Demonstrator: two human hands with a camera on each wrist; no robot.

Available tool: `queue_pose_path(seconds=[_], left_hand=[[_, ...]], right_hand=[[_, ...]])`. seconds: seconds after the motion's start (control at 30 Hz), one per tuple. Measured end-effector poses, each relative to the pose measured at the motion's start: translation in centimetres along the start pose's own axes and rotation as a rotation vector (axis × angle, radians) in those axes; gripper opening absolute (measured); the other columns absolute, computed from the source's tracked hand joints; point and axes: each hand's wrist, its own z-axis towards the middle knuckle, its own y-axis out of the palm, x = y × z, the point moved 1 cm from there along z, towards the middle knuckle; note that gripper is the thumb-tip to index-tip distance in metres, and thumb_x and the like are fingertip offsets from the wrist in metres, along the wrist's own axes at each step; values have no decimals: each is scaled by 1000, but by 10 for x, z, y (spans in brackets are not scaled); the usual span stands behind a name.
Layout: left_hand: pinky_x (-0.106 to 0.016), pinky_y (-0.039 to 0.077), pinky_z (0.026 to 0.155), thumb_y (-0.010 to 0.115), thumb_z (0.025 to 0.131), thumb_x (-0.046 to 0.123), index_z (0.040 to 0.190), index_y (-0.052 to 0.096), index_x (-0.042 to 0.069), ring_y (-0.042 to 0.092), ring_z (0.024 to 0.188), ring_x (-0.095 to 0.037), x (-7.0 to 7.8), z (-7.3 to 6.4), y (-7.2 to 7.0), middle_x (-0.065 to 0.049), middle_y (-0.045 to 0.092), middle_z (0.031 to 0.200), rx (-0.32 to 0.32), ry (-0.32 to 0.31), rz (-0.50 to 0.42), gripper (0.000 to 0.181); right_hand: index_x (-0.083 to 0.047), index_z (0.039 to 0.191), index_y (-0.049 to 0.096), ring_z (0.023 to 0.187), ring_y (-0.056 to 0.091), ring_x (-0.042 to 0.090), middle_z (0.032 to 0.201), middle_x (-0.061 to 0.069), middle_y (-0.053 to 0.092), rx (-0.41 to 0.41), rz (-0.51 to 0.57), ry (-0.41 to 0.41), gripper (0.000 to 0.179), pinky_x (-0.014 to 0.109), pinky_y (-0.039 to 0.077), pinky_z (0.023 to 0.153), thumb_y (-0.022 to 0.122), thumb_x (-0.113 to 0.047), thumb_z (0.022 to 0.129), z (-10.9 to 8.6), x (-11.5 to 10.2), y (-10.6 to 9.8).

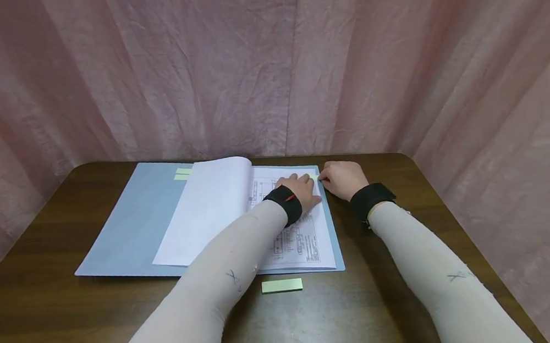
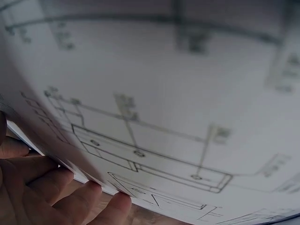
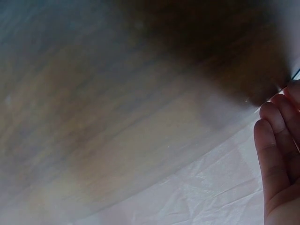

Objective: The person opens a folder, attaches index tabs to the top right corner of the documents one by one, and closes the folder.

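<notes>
An open light-blue folder [image 1: 116, 231] holds printed sheets with technical drawings [image 1: 318, 239]; one white page [image 1: 204, 211] is turned over to the left. My left hand [image 1: 300, 190] rests on the right-hand drawing sheet, fingers spread and fairly straight. Close-up in the left wrist view, its fingertips [image 2: 117, 206] lie by the sheet's edge. At the upper right edge of the folder, my right hand [image 1: 344, 178] has curled fingers and pinches the end of a pale yellow-green sticky tab [image 1: 313, 178]. In the right wrist view the pinch itself is mostly out of frame.
A pad of green sticky tabs [image 1: 282, 285] lies on the brown wooden table [image 1: 30, 316] in front of the folder. Two tabs [image 1: 183, 173] are stuck on the folder's left cover near the top. A pink curtain [image 1: 245, 69] hangs behind and right of the table.
</notes>
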Motion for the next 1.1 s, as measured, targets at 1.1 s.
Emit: queue_pose_path(seconds=[1.1], left_hand=[[-45, 54, 107, 50, 115, 57, 153, 63, 9, 64, 128, -26, -13, -3, 14, -6, 68, 140, 31, -103, -26, 63]], right_hand=[[-4, 136, 78, 115, 72, 32, 131, 15, 75, -94, 25, -32, 32, 50, 58, 100, 76, -14, 105, -4, 0, 3]])
